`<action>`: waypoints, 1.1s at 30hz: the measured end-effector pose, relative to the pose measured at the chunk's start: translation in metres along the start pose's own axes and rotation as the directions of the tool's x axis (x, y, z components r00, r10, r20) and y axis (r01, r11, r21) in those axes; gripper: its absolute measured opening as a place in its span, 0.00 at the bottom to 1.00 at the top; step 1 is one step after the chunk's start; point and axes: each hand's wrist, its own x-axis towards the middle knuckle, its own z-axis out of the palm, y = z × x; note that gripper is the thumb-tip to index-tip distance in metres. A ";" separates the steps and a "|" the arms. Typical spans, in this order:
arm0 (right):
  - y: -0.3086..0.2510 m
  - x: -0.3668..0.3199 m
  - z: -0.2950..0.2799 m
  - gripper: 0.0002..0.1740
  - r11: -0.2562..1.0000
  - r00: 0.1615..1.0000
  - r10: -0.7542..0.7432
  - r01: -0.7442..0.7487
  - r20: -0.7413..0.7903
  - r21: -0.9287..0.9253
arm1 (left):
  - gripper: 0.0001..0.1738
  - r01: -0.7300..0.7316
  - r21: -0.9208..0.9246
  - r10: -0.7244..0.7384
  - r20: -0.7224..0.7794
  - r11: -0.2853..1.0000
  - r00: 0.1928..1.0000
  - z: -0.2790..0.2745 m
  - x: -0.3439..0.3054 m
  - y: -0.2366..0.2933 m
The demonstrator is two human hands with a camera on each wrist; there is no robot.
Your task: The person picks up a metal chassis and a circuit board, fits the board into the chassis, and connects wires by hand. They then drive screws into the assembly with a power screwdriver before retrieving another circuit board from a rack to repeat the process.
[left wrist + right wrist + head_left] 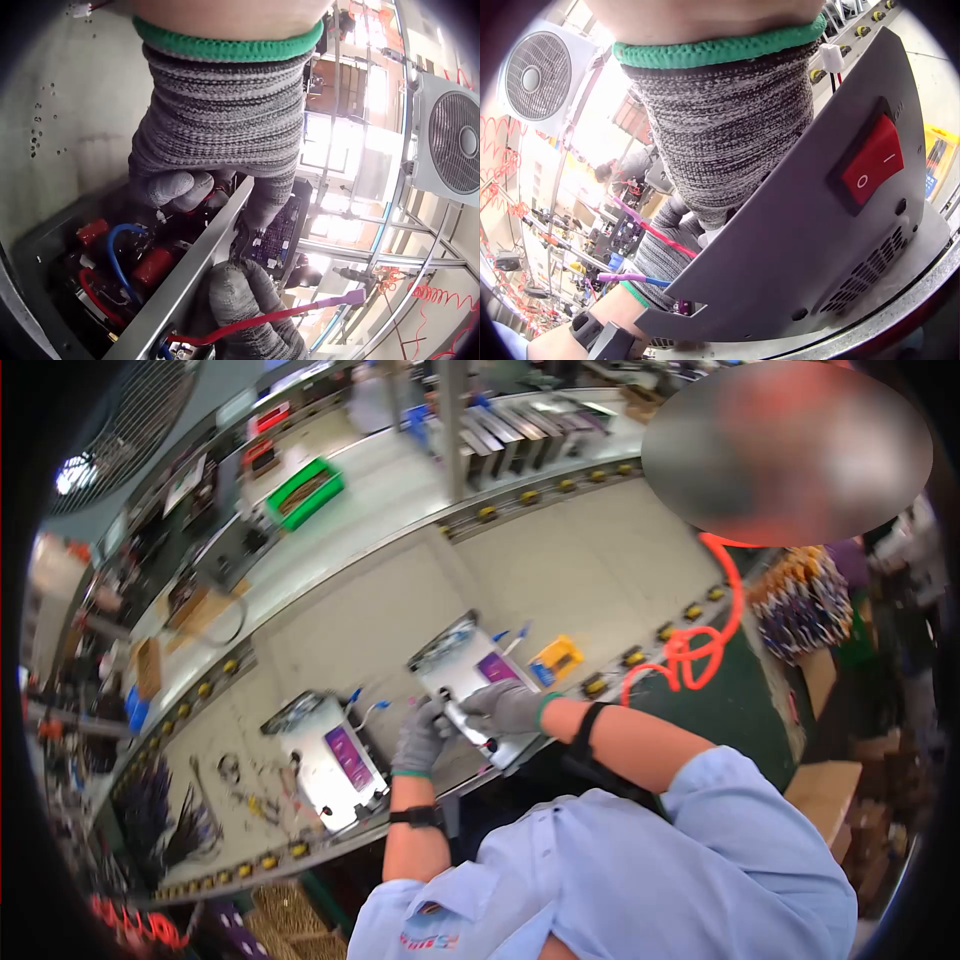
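An open metal unit (475,660) with a purple label lies on the belt under both hands. The left hand (225,120) straddles the upright edge of its metal panel (187,274), fingers on the side of the red parts and thumb on the other. Against that thumb, the gloved right hand (251,311) pinches a small dark part (240,241), partly hidden by the fingertips. A red wire (255,321) with a pink sleeve crosses in front. In the right wrist view the right hand (727,142) is behind the panel with a red rocker switch (874,165); its fingertips are mostly hidden.
A second unit (325,765) lies to the left on the belt. Beyond the working unit is a yellow tray (556,659). An orange coiled hose (690,655) hangs at the right, and a green bin (304,493) stands on the far shelf.
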 end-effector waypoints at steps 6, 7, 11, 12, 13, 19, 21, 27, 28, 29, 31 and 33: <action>0.027 0.013 0.023 0.17 0.956 0.973 -0.083 0.017 -0.216 -0.293 | 0.16 -0.010 0.366 0.115 -0.267 0.931 0.957 -0.031 0.030 0.001; 0.026 0.008 0.020 0.17 0.961 0.979 -0.049 -0.009 -0.200 -0.277 | 0.17 0.015 0.364 0.060 -0.192 0.931 0.980 -0.024 0.028 0.003; 0.023 0.017 0.017 0.18 0.955 0.995 0.011 -0.041 -0.102 -0.293 | 0.17 -0.077 0.278 0.198 -0.440 0.958 0.876 0.015 0.029 -0.002; 0.023 0.016 0.017 0.18 0.957 0.993 0.015 -0.048 -0.117 -0.285 | 0.17 -0.070 0.289 0.195 -0.432 0.955 0.880 0.017 0.028 0.005; 0.022 0.015 0.017 0.18 0.959 0.992 0.021 -0.056 -0.127 -0.277 | 0.17 0.004 0.339 0.154 -0.438 0.941 0.885 0.014 0.026 0.011; 0.023 0.012 0.017 0.19 0.965 0.981 0.078 -0.120 -0.180 -0.232 | 0.16 0.094 0.276 0.036 -0.433 0.957 0.901 -0.014 0.031 0.015; 0.023 0.009 0.016 0.19 0.963 0.974 0.108 -0.152 -0.197 -0.223 | 0.14 0.082 0.295 0.052 -0.419 0.952 0.906 -0.006 0.032 0.014; 0.024 0.008 0.019 0.20 0.968 0.970 0.127 -0.167 -0.208 -0.189 | 0.11 0.123 0.366 -0.011 -0.293 0.923 0.956 0.003 0.025 0.028; 0.023 0.008 0.019 0.20 0.968 0.968 0.132 -0.171 -0.212 -0.182 | 0.12 0.116 0.377 0.048 -0.400 0.919 0.915 0.010 0.025 0.023; 0.023 0.007 0.018 0.20 0.969 0.966 0.140 -0.179 -0.219 -0.172 | 0.14 0.113 0.390 0.106 -0.497 0.914 0.861 0.025 0.025 0.018; 0.023 0.006 0.018 0.21 0.970 0.962 0.149 -0.187 -0.228 -0.154 | 0.16 0.098 0.393 0.114 -0.483 0.914 0.868 0.046 0.024 0.011; 0.021 0.007 0.019 0.21 0.970 0.968 0.124 -0.164 -0.216 -0.177 | 0.19 0.042 0.376 0.155 -0.478 0.926 0.865 0.047 0.023 0.018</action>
